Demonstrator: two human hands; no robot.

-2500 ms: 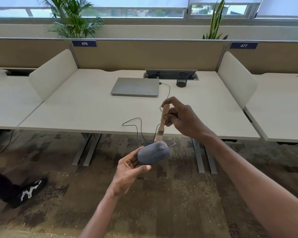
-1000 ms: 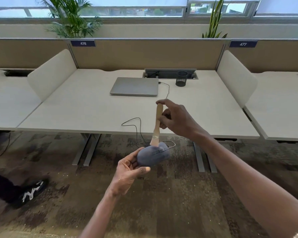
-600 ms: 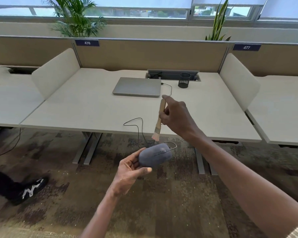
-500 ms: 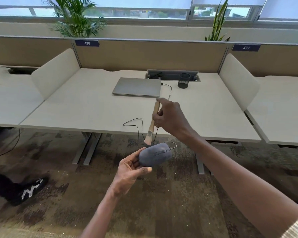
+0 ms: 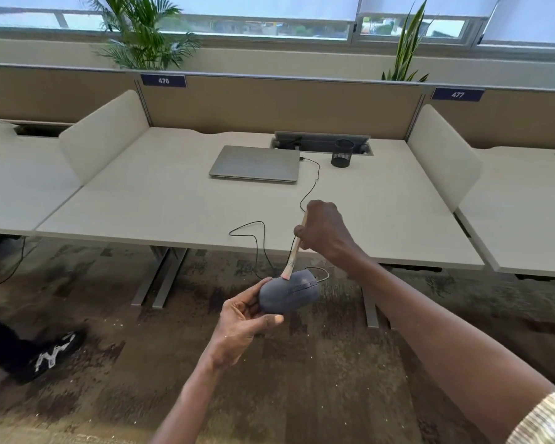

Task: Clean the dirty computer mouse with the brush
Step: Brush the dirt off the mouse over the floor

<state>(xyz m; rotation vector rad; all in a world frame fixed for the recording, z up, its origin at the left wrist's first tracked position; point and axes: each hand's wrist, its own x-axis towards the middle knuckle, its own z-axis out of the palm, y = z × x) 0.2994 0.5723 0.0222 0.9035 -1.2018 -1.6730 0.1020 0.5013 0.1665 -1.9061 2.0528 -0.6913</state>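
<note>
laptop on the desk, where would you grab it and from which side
Probably the near long edge of the laptop, coming from the front. It lies shut and flat on the desk, so only its thin edges offer a hold. A cable plugs into its right side, and the cup stands beyond that. Both hands are busy now: left hand on the mouse, right hand on the brush.

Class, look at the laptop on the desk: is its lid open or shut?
Shut. The laptop lies flat on the desk as one thin grey slab, with no screen raised and no keyboard showing.
</note>
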